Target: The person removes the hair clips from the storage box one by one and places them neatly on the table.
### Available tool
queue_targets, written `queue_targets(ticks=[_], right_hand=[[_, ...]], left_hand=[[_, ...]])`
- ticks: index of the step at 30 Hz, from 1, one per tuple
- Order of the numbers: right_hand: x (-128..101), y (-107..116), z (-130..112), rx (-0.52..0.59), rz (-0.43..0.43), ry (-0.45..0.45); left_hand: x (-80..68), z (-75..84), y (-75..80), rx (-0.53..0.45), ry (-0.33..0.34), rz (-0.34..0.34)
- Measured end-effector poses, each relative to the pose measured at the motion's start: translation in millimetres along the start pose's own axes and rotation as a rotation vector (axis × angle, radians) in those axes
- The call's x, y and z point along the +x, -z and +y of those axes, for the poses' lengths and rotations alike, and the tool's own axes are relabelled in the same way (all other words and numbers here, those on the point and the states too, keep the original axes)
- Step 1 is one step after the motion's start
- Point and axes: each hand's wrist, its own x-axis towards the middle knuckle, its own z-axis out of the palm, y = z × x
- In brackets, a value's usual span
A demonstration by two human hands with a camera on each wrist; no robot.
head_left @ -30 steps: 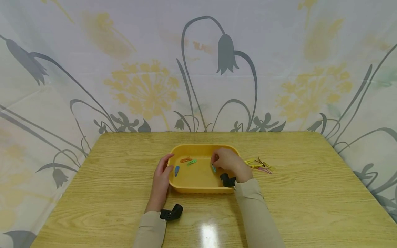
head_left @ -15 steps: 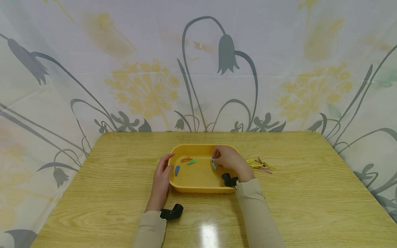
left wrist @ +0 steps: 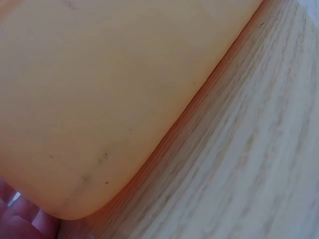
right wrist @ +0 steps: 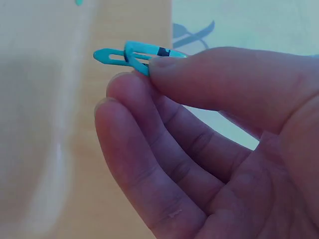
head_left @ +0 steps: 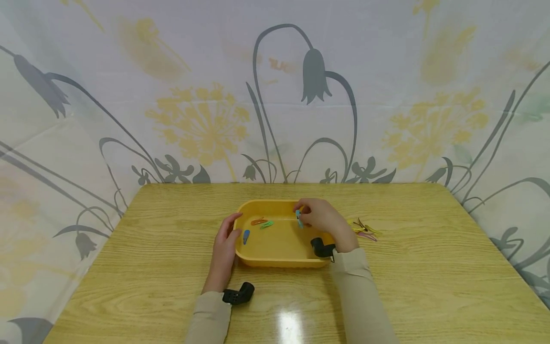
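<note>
At the near edge of the worktop point(head_left: 172, 296), your two sleeves come in, each with a black wrist camera: one point(head_left: 237, 295) lies by your left wrist, the other point(head_left: 322, 248) hangs over the tray's near right corner. Just beyond, your left hand point(head_left: 223, 248) rests flat against the left wall of the yellow tray point(head_left: 279, 260), fingers straight and relaxed along the rim; hold it there, since the tray looks light enough to slide.

Further in, your right hand point(head_left: 322, 220) pinches a turquoise hair clip point(right wrist: 137, 56) between thumb and fingertips, above the tray's right side. The grip sits on the clip's hinge end, leaving the tongue free. Squeeze only enough to hold it, because a harder press may snap it open or flick it away.

On the tray floor lie a blue clip point(head_left: 246, 236), an orange clip point(head_left: 258, 221) and a green clip point(head_left: 267, 224), the last two just beside each other. Keep your wrist high so the camera strap does not sweep them.

Beyond your right hand, a small heap of yellow, pink and dark clips point(head_left: 363, 229) sits on the bare wood. At the far edge hangs a flowered cloth backdrop point(head_left: 275, 95).
</note>
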Motion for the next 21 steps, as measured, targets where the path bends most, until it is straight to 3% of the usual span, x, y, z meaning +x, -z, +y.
queue_targets(ticks=[15, 21], right_hand=[[-10, 12, -4, 0.096, 0.063, 0.008], [-13, 15, -1, 0.077, 0.096, 0.039]], left_hand=[[0.2, -0.9, 0.5, -0.016, 0.01, 0.0], [-0.2, 0.1, 0.2, -0.012, 0.021, -0.004]])
